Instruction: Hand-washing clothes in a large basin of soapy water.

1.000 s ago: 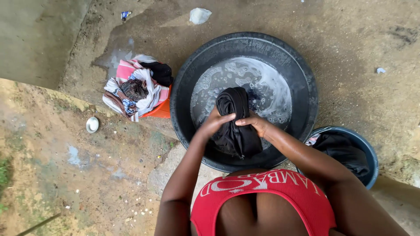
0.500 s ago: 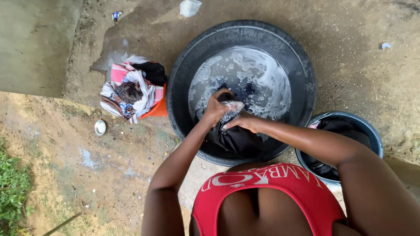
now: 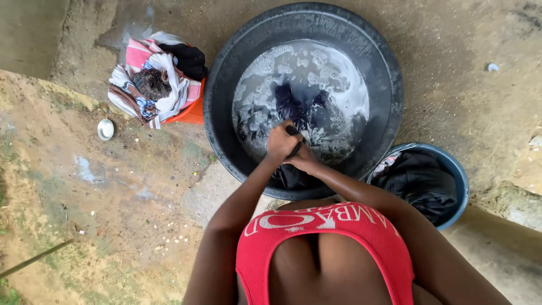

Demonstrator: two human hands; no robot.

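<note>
Both hands have gone lower and closer together since the earlier frames: one second ago they held the black cloth (image 3: 293, 110) lifted above the water as a thick roll, and now most of it lies spread in the soapy water, at about 12 o'clock from the hands. The left hand (image 3: 282, 142) is closed in a fist around a bunch of the cloth, and the right hand (image 3: 305, 161) is closed on the cloth just below it, touching the left one. A dark part of the cloth hangs under the hands against the near wall of the big black basin (image 3: 220, 121).

Foam is now more broken and spreads wider over the water than before. The whole view has also shifted, so the basin sits higher in the picture.

At 10 o'clock from the basin, touching its rim, stands an orange bucket (image 3: 189, 113) heaped with striped and dark laundry. At 4 o'clock a blue bucket (image 3: 460, 186) holds dark clothes. A small round metal lid (image 3: 105, 129) lies on the ground at 9 o'clock, well apart.
</note>
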